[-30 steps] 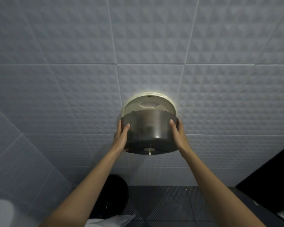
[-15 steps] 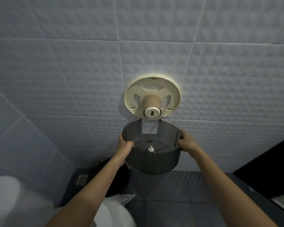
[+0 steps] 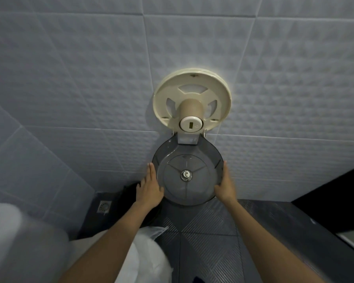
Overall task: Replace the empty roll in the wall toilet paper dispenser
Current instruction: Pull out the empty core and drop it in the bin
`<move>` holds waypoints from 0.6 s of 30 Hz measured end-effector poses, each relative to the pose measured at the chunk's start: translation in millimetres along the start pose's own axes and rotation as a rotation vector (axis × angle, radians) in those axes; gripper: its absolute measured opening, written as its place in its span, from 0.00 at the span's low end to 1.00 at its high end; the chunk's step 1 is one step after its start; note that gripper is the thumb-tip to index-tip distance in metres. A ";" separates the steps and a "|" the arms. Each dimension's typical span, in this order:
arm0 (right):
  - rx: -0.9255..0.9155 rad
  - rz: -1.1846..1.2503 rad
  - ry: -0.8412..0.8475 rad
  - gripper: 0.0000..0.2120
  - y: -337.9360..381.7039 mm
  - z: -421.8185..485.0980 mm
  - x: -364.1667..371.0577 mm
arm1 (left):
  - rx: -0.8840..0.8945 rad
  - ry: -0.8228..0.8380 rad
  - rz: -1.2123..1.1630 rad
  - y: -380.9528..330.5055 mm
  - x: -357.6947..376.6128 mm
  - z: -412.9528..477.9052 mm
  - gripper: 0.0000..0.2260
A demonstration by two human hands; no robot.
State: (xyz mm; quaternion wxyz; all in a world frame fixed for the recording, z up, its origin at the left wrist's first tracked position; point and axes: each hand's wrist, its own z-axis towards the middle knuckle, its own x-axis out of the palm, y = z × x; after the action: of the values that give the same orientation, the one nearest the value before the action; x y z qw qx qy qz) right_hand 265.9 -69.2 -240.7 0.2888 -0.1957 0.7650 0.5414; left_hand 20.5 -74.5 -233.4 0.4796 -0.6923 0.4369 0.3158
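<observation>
Empty roll core on cream backplate spindle, wall-mounted | smoked cover hangs open from bottom hinge | left hand, right hand flat, spread against cover rim | advice: release cover gently, then slide core straight off.

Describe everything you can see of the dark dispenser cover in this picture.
The cover is a round, smoky see-through plastic shell, swung fully open and hanging down against the tiled wall from a hinge at its top, below the cream back plate. Its inside faces the camera, showing three ribs meeting at a small metal lock in the centre. The left hand rests flat on its left edge; the right hand on its right edge.
</observation>
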 end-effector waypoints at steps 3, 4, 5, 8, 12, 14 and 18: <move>0.014 -0.086 -0.019 0.44 0.7 -1.6 5.8 | 0.006 -0.045 0.060 1.2 7.0 3.0 0.40; 0.020 -0.123 -0.027 0.44 0.6 -2.5 7.6 | 0.007 -0.057 0.080 1.9 8.8 3.3 0.39; 0.022 -0.160 -0.040 0.44 -1.2 -2.4 10.0 | 0.009 -0.065 0.094 3.3 10.9 3.6 0.39; 0.020 -0.207 -0.054 0.42 -5.8 -5.1 13.7 | 0.001 -0.065 0.094 6.2 14.3 3.9 0.39; -0.003 -0.210 -0.148 0.40 2.0 -2.8 10.8 | 0.008 -0.073 0.044 5.4 12.2 4.4 0.38; -0.071 -0.117 -0.243 0.37 23.0 0.1 5.1 | 0.026 -0.077 0.001 7.9 11.0 2.0 0.36; -0.320 0.075 -0.333 0.35 92.7 8.7 -11.3 | 0.067 -0.057 -0.067 20.0 13.2 -3.2 0.34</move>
State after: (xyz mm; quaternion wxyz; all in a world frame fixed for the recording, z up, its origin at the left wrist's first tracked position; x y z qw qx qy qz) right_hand 219.7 -29.9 -169.1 0.3560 -0.1186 0.6178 0.6910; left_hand 7.9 -84.7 -251.5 0.5252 -0.6807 0.4100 0.3045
